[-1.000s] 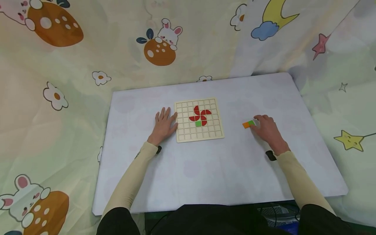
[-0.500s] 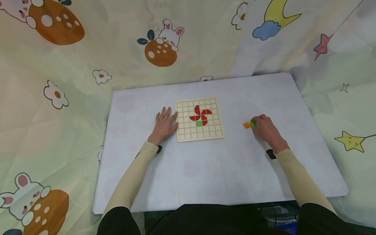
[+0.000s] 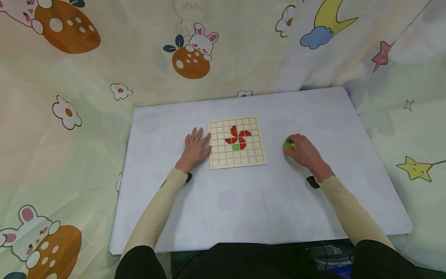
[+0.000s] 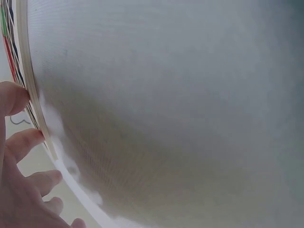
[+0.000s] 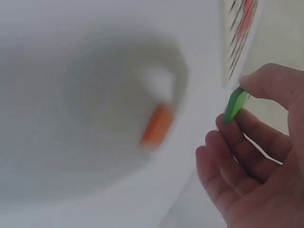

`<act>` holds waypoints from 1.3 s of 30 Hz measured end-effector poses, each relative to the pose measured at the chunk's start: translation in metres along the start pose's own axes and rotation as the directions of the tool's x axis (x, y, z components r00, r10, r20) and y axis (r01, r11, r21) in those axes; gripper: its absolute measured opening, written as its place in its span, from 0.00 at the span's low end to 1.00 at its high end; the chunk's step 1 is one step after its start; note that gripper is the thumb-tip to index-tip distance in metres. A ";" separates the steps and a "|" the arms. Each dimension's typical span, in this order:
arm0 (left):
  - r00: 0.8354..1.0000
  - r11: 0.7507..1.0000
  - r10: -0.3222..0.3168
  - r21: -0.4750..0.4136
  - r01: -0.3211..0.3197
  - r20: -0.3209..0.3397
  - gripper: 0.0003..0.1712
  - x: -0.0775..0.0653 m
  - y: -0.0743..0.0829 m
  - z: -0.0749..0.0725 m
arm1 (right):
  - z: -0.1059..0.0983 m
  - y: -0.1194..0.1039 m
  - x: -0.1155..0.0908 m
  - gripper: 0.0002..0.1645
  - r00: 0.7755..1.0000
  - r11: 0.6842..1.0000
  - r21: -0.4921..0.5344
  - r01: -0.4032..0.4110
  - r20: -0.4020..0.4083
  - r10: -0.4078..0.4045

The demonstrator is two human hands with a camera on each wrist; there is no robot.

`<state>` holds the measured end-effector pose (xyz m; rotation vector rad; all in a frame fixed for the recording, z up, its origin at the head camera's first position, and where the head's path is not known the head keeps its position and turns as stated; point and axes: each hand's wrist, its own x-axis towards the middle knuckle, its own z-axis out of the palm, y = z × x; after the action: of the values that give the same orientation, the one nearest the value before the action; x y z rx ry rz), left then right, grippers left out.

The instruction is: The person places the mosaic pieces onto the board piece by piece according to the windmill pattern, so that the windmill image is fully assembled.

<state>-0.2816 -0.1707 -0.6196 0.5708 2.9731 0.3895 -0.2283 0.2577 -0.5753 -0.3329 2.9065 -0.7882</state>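
Between thumb and fingertips, my right hand [image 3: 304,152] pinches a green square tile [image 5: 235,105], held above the table. An orange tile [image 5: 158,126] lies on the table just under that hand, partly hidden in the head view. My left hand [image 3: 193,150] rests flat on the table with its fingers spread; its thumb and index finger touch the left edge of a wooden grid board [image 3: 217,162]. On the board, several red quarter-round pieces [image 3: 242,133] form a pinwheel, and one green square [image 3: 235,147] sits below the pinwheel's centre.
The white table [image 3: 237,209] spreads around the board and both hands. A patterned cloth [image 3: 146,58] with cartoon prints hangs behind the table and at its sides. Dark clothing and some cables show at the front edge.
My right hand has picked up the green tile from beside the orange one and moved left with it, passing over the orange tile. The left hand and board have stayed put.
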 end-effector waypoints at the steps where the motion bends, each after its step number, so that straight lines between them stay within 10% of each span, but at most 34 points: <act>1: 1.000 1.000 -0.004 -0.001 0.004 0.003 0.33 0.000 0.000 0.000 | 0.005 -0.011 0.004 0.17 1.000 1.000 0.004 0.023 0.015 -0.023; 13: 1.000 1.000 -0.023 -0.009 0.023 0.012 0.34 0.001 0.001 0.001 | 0.083 -0.109 0.040 0.13 0.939 0.933 -0.116 0.341 0.099 -0.331; 39: 1.000 1.000 -0.028 -0.010 0.028 0.013 0.34 0.001 0.002 0.002 | 0.102 -0.116 0.049 0.06 0.932 0.930 -0.058 0.362 0.014 -0.362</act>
<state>-0.2813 -0.1682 -0.6214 0.5274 2.9612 0.3964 -0.2384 0.0990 -0.6058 -0.8971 2.9076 -0.7408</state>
